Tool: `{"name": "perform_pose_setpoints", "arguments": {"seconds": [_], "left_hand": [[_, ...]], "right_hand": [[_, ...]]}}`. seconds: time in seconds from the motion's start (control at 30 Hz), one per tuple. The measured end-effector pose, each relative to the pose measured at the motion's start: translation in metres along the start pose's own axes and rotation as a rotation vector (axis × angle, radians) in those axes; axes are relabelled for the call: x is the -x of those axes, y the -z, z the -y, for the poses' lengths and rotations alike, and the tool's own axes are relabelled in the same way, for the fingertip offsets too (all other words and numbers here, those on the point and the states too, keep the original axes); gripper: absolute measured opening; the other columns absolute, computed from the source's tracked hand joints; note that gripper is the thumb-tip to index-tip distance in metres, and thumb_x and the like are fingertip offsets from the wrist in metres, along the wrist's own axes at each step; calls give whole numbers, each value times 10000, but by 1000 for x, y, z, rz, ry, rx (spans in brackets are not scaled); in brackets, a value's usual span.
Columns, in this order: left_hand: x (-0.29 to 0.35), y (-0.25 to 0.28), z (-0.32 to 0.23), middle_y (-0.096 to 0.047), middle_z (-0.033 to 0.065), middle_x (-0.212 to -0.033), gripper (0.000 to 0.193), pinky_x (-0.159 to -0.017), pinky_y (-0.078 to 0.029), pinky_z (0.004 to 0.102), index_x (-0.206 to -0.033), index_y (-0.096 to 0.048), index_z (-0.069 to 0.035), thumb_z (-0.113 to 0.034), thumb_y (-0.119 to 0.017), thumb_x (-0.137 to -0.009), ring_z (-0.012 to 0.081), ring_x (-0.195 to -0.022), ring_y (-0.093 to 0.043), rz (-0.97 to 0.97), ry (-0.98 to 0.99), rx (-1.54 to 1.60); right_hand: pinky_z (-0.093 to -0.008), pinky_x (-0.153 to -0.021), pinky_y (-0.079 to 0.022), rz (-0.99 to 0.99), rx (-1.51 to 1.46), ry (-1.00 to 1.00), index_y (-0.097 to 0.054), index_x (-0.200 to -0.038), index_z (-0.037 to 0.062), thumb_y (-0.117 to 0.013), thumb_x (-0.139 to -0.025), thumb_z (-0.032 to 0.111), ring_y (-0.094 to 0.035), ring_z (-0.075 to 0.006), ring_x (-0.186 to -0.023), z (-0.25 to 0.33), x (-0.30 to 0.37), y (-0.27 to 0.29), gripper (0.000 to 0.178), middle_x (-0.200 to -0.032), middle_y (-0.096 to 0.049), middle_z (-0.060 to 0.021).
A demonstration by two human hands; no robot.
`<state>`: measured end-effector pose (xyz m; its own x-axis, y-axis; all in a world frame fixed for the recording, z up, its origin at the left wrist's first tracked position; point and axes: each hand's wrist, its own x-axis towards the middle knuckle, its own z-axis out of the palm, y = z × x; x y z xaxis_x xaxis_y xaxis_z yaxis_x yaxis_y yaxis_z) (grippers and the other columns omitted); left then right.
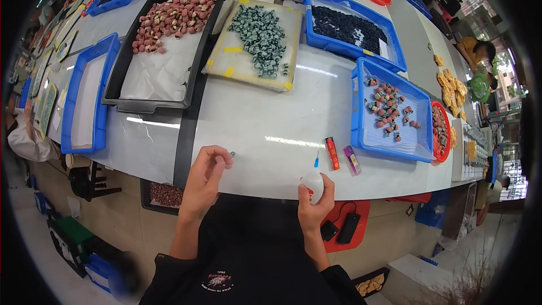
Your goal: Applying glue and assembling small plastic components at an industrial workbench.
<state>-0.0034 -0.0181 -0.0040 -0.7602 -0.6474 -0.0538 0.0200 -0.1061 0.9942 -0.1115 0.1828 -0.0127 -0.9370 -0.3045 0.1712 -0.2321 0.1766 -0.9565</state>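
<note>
My left hand point(206, 178) is raised over the near edge of the white table, its fingers curled. A small grey-green piece point(232, 153) shows at the fingertips, too small to make out in detail. In my right hand point(316, 209) is a white squeeze bottle point(312, 183), gripped round its body. Its thin needle tip with a blue base point(317, 162) points away from me. Just right of the needle, a red tube-shaped lighter-like item point(332, 153) and a purple-pink one point(352, 161) lie on the table.
A blue tray point(361, 135) of pink-and-green pieces stands at right. Farther back are a board point(220, 59) with green pieces, a black tray point(152, 104) of pink pieces and a blue tray point(395, 62) of dark pieces. Another blue tray point(69, 130) stands left.
</note>
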Motion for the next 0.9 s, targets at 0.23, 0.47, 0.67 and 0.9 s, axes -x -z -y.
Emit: {"name": "perform_pose_setpoints", "arguments": {"seconds": [0.23, 0.47, 0.67, 0.9], "left_hand": [[-3, 8, -4, -616, 112, -976, 229, -713, -465, 262, -1014, -579, 39, -169, -602, -923, 125, -743, -545, 103, 108, 288], [0, -5, -13, -571, 62, -977, 229, -738, -442, 284, -1079, -592, 33, -103, -622, -897, 143, -792, -534, 171, 231, 538], [4, 1, 7, -569, 89, -1048, 159, -734, -447, 293, -1039, -577, 5, -39, -594, -888, 140, -797, -536, 139, 194, 636], [2, -7, -11, -580, 128, -1084, 104, -833, -489, 324, -968, -565, -15, 9, -589, -869, 183, -914, -614, 38, 186, 495]], "right_hand": [[-249, -646, -463, 348, 14, 132, -607, -1002, -22, -717, -754, 105, -586, -138, -699, 21, -3, 6, 299, -800, -612, -80], [-298, -560, -458, 517, 17, 182, -623, -1010, 10, -787, -721, 135, -594, -236, -619, 33, -7, 4, 355, -770, -630, -111], [-303, -548, -458, 543, 17, 196, -619, -1016, 12, -792, -715, 134, -595, -238, -614, 35, -7, 2, 368, -769, -632, -116], [-262, -600, -472, 511, 23, 166, -618, -983, -8, -774, -699, 80, -622, -183, -657, 32, -4, 1, 335, -790, -645, -98]]}}
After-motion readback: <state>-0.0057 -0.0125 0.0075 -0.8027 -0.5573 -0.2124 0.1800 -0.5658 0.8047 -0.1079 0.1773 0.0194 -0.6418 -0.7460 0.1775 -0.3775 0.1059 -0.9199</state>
